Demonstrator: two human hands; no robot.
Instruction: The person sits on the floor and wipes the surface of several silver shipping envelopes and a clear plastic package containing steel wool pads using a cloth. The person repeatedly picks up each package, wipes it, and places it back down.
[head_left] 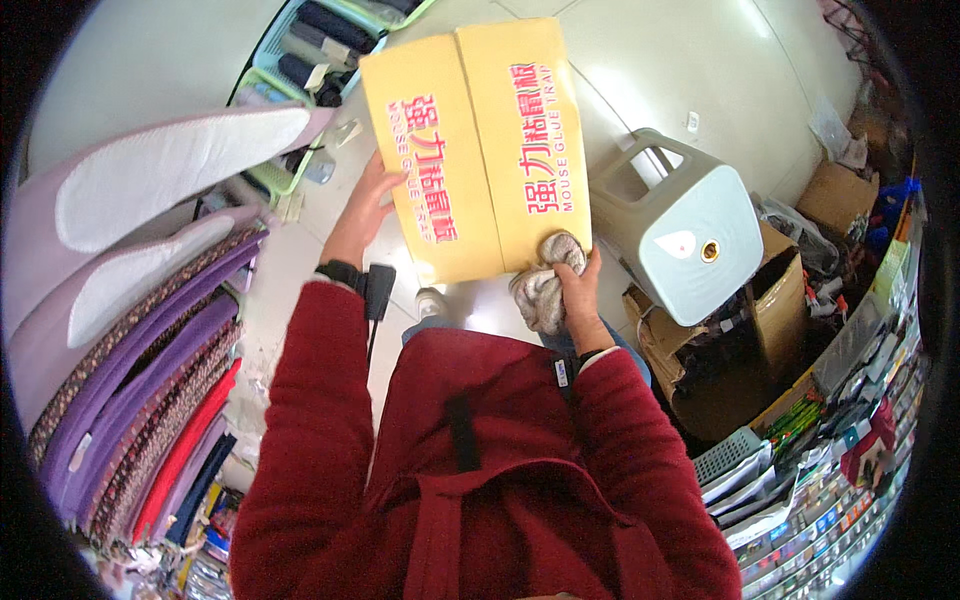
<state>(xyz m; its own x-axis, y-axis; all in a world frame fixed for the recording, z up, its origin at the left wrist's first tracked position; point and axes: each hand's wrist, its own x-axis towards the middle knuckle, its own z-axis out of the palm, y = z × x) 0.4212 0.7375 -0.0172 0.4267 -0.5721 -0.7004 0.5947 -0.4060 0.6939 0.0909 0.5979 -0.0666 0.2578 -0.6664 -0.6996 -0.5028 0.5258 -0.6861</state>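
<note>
Holding yellow package (475, 150) and cloth (540, 300) — 2 hands (580, 290).

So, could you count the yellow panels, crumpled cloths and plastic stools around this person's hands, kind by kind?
Yellow printed panels, side by side: 2
Crumpled cloth, in the right hand: 1
Plastic stool: 1
Total: 4

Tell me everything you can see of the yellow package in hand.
The yellow package shows two long, cardboard-like panels, divided by a seam, each with red printing. It tilts slightly, held up above the pale floor. The left grip touches its left edge; the right grip, with a bunched greyish rag, is at its lower right corner.
</note>
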